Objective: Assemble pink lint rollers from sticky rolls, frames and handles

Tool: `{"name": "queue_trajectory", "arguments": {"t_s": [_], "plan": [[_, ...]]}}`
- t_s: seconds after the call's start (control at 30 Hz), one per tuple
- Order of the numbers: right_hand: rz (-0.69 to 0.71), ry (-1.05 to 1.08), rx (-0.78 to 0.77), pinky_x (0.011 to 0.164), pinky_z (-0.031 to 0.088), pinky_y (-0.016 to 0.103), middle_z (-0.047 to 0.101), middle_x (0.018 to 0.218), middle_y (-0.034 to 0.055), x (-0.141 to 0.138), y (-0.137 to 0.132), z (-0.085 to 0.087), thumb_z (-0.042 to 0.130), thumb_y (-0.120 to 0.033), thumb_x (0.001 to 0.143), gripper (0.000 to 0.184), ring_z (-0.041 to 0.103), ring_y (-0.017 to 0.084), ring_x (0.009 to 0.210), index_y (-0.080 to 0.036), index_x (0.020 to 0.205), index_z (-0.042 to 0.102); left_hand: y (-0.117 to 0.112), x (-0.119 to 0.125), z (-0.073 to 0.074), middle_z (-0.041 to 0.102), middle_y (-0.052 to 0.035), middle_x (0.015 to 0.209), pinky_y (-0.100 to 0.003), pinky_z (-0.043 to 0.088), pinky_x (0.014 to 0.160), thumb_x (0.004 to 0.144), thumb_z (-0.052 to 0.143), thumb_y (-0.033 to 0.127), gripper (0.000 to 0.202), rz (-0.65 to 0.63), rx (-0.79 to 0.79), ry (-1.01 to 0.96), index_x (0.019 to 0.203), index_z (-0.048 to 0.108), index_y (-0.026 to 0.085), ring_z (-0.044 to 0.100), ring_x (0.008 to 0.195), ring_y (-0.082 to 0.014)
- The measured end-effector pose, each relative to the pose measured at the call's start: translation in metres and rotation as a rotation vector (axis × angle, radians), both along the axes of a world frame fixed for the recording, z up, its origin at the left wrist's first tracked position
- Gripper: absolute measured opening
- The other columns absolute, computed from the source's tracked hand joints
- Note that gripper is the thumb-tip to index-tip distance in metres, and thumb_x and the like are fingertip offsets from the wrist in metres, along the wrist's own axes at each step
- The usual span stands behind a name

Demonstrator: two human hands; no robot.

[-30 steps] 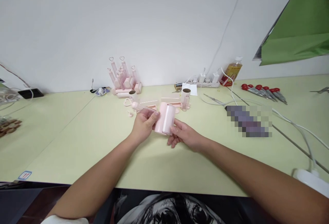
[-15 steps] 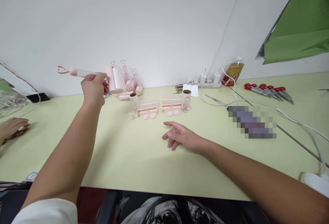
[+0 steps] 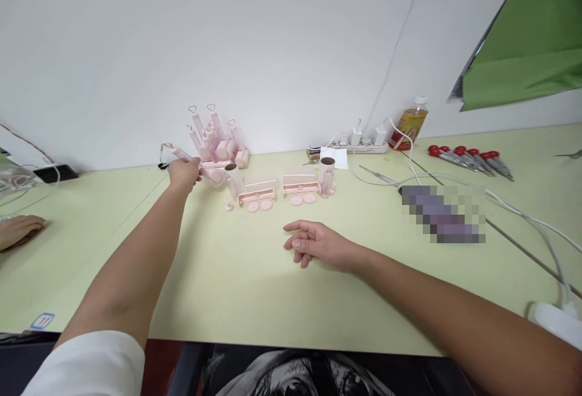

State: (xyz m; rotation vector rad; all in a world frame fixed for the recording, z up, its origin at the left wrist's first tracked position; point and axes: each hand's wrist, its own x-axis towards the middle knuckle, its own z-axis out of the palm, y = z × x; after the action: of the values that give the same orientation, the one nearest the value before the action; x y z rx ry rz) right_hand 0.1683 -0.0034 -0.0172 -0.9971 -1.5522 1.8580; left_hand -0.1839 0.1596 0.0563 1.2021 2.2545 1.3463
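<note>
At the back left, my left hand (image 3: 184, 176) is closed around a pink, partly clear tube (image 3: 178, 152) with a loop at its end. A pale pink cylinder (image 3: 213, 176) lies right beside those fingers; whether it is joined to the tube is hidden. Just beyond, a cluster of pink tubes with heart-shaped loops (image 3: 213, 132) stands against the wall. My right hand (image 3: 318, 241) hovers low over the table, fingers loosely apart, holding nothing. In front of it are two shallow pink trays with clear lids (image 3: 301, 188), small pink discs (image 3: 259, 205) and two upright clear tubes (image 3: 326, 181).
A power strip (image 3: 364, 148) with chargers runs along the wall, beside a drink bottle (image 3: 410, 124). Red-tipped tools (image 3: 473, 159), tweezers (image 3: 377, 173), a blurred-out object (image 3: 441, 214) and white cables lie right. Another person's hand (image 3: 20, 231) rests at the far left.
My left hand has moved down and right with the pink tube, bringing it beside the cluster. The tubes behind now show more fully. My right hand is almost unchanged.
</note>
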Motion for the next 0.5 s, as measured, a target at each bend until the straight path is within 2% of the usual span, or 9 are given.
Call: {"name": "queue_trajectory", "arguments": {"t_s": [0.1, 0.23, 0.37, 0.5], "plan": [[-0.004, 0.002, -0.005, 0.067, 0.056, 0.03, 0.065, 0.106, 0.01, 0.0, 0.0, -0.002, 0.069, -0.037, 0.083, 0.046, 0.065, 0.014, 0.076, -0.018, 0.122, 0.055, 0.014, 0.004, -0.009, 0.061, -0.009, 0.056, -0.032, 0.041, 0.046, 0.069, 0.063, 0.042, 0.027, -0.018, -0.031, 0.118, 0.066, 0.059, 0.016, 0.059, 0.05, -0.0235], [0.01, 0.004, 0.007, 0.067, 0.056, 0.03, 0.065, 0.105, 0.0093, 0.0, 0.001, -0.007, 0.068, -0.041, 0.082, 0.042, 0.065, 0.014, 0.076, -0.019, 0.117, 0.059, 0.033, 0.01, -0.013, 0.067, -0.0141, 0.066, -0.036, 0.044, 0.054, 0.071, 0.062, 0.055, 0.039, -0.011, -0.118, 0.326, 0.07, 0.059, 0.016, 0.065, 0.066, -0.0308], [0.022, 0.02, 0.019, 0.067, 0.056, 0.03, 0.064, 0.103, 0.0085, 0.001, 0.002, -0.01, 0.068, -0.041, 0.083, 0.04, 0.065, 0.015, 0.077, -0.019, 0.115, 0.06, 0.04, 0.018, -0.015, 0.067, -0.0123, 0.065, -0.034, 0.044, 0.057, 0.07, 0.064, 0.055, 0.038, -0.034, -0.141, 0.317, 0.071, 0.057, 0.018, 0.066, 0.069, -0.0295], [0.03, 0.029, 0.022, 0.067, 0.056, 0.03, 0.063, 0.103, 0.0083, 0.001, 0.001, -0.01, 0.067, -0.04, 0.083, 0.039, 0.065, 0.015, 0.077, -0.019, 0.114, 0.06, 0.032, 0.022, -0.018, 0.062, -0.0075, 0.058, -0.033, 0.042, 0.056, 0.069, 0.067, 0.05, 0.034, -0.076, -0.118, 0.275, 0.07, 0.052, 0.019, 0.064, 0.064, -0.0253]]}}
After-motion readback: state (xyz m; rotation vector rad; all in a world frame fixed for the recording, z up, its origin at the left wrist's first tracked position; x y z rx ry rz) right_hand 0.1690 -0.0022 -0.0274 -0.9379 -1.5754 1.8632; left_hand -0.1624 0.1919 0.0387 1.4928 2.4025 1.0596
